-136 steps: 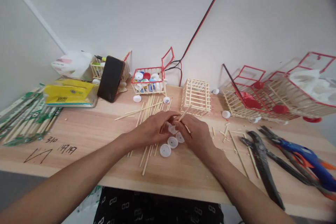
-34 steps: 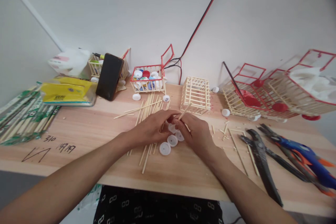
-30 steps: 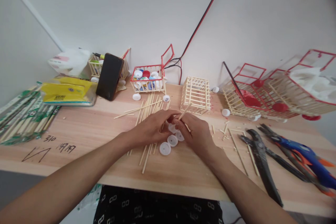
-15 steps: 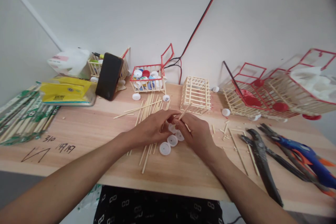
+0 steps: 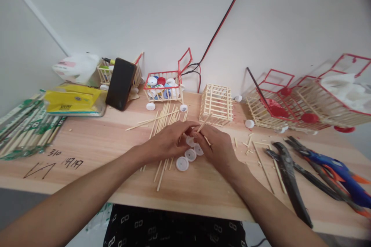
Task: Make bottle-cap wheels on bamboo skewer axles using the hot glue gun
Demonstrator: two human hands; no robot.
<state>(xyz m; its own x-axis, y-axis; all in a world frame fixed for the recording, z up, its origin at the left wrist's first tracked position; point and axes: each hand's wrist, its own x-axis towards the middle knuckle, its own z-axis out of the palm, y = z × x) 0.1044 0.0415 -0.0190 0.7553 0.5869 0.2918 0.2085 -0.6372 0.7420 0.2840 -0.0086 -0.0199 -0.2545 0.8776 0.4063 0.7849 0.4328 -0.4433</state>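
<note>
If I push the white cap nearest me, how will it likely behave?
The white cap would probably slide rather than roll, since it lies flat on the table. It looks small and shallow, so likely light. Another cap sits beside it, so a push that way might nudge both.

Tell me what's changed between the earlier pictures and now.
Nothing has visibly moved, and nothing was taken hold of or let go; the whole view has just shifted slightly. The right hand still grips the thin stick, with the left hand close against it. The white caps and slatted box stayed put.
</note>
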